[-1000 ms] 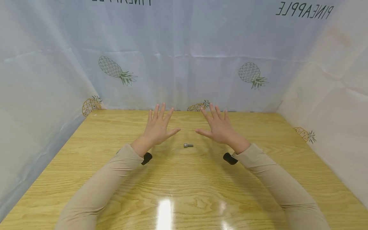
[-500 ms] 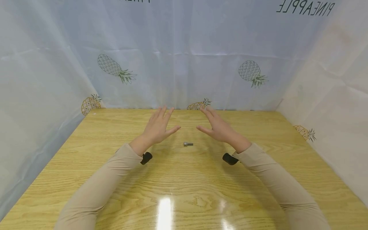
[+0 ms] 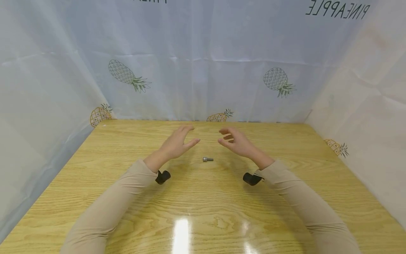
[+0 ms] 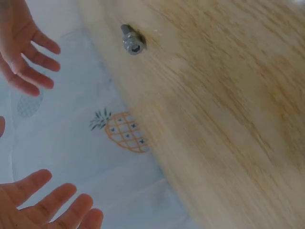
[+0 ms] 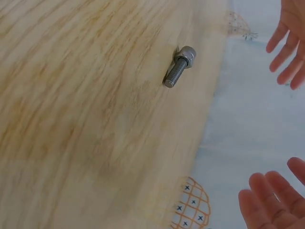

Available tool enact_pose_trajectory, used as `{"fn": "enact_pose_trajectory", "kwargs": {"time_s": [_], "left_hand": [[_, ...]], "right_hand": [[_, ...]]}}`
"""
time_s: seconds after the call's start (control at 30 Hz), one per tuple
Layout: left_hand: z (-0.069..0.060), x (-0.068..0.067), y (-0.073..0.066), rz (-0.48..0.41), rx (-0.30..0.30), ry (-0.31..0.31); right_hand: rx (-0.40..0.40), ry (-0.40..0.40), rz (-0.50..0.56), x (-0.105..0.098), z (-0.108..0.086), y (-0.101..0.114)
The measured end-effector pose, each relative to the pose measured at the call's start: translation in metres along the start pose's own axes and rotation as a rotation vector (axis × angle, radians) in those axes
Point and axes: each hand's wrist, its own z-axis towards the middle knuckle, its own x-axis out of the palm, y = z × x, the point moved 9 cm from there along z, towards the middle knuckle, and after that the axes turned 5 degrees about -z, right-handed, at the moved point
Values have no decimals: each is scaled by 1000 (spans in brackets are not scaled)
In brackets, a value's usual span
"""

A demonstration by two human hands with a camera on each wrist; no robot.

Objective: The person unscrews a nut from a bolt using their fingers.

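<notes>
A small metal bolt (image 3: 207, 159) lies on its side on the wooden table between the two hands. Up close, the left wrist view shows the hex socket in the head of the bolt (image 4: 132, 42). Its threaded shank shows in the right wrist view, with what looks like a nut against the head of the bolt (image 5: 180, 66). My left hand (image 3: 174, 144) hovers beyond and left of it, thumb apart from the loosely bent fingers. Opposite, my right hand (image 3: 241, 144) hovers with fingers loosely curved. Neither hand touches anything.
The wooden table (image 3: 203, 197) runs back to a pale curtain (image 3: 196, 84) printed with pineapples, which also closes off both sides. A black wrist device (image 3: 163, 177) sits under the left cuff, another black device (image 3: 252, 178) under the right.
Both hands, earlier spread with fingers stretched forward, have lowered and bent their fingers, the right ones curving more. The bolt has stayed in place.
</notes>
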Motion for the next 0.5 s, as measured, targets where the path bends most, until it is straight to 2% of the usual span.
{"fn": "enact_pose_trajectory", "kwargs": {"time_s": [0.23, 0.5], "left_hand": [[2, 11, 1, -132, -5, 55], [4, 23, 5, -227, -11, 90]], "right_hand": [[46, 19, 132, 7, 3, -9], [135, 90, 313, 20, 4, -19]]}}
